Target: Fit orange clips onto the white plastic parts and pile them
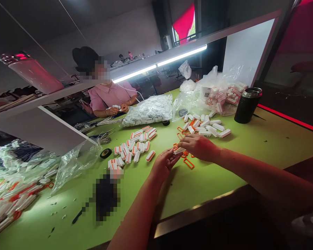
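White piece (179, 150) sits between left hand (165, 163) and right hand (198, 147).

Left hand (165, 162) and right hand (198, 146): are meeting around one block (178, 150), over the table (211, 187).
Rings (190, 162): are lying on the table, just beside the hands.
Left pile (146, 146): is sitting beyond the left hand, right of a tape roll (105, 153).
Right pile (205, 133): is spreading beyond the right hand, left of a flask (247, 106).
Filled bag (148, 110): is resting behind the left pile.
Co-worker (113, 93): is sitting across the table, behind left.
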The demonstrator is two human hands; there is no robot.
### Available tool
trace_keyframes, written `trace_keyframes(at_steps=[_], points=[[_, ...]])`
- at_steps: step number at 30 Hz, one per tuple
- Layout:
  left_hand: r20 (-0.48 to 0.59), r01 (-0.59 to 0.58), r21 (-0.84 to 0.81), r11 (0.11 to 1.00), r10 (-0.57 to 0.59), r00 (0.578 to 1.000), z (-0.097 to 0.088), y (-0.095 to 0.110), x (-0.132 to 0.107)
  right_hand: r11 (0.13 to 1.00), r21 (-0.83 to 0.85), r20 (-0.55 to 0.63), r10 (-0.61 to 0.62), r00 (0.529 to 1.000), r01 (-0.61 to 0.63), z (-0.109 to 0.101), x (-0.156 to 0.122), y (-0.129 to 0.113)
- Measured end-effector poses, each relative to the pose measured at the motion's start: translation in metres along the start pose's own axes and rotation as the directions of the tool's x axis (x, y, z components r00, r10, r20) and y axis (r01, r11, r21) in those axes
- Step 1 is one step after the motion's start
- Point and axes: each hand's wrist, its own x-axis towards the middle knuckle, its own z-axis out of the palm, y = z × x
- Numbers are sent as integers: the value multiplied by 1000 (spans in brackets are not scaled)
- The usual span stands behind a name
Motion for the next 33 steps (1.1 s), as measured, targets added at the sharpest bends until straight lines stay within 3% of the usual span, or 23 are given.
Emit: trace_keyframes(at_steps=[7, 12, 20, 24, 26, 29, 33], points=[[-5, -24, -5, 1000, 24, 1000, 1, 2, 0, 982, -172, 85, -68, 994, 82, -2, 0, -6], [17, -79, 21, 997, 78, 997, -2, -1, -1, 982, -162, 73, -80, 994, 91, -2, 0, -9], [-46, -84, -3, 996, 84, 995, 1, 2, 0, 980, -195, 32, -44, 999, 49, -3, 0, -14], [-26, -100, -9, 995, 99, 995, 3, 3, -2, 996, -93, -19, -19, 1000, 17, -2, -1, -14], [-24, -119, -10, 993, 119, 993, 2, 3, -3, 1000, 22, -55, 22, 998, -21, -2, -1, -13], [-26, -167, -1, 986, 167, 986, -1, 2, -3, 967, 195, -123, 190, 974, -164, -2, 0, -12], [-32, -232, 21, 973, 232, 972, -2, 1, -4, 903, 279, -120, 371, 921, -327, -1, 2, -9]])
